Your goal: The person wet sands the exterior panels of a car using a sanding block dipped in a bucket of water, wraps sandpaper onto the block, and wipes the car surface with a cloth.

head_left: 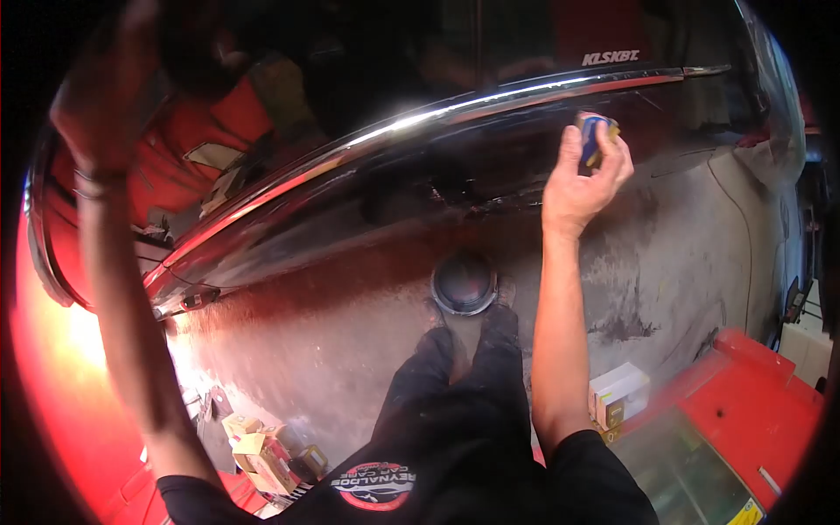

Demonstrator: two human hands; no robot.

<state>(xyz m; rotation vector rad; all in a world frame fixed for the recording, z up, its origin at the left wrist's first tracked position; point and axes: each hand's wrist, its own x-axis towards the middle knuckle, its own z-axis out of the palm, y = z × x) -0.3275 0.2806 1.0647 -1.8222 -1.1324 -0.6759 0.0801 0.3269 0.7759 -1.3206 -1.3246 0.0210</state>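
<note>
My right hand is closed on a small blue and yellow applicator pad, held between thumb and fingers. The pad is in front of the dark car door, below the bright trim strip. Whether it touches the paint I cannot tell. My left hand is raised at the upper left, in front of the car's dark, reflective side window. Shadow hides its fingers. White lettering shows on the glass above the trim.
A round black bucket or stool stands on the grey floor by my feet. Opened cardboard boxes are at the lower left. A white box is near a red, glass-fronted cabinet at the right. A bright light glares at left.
</note>
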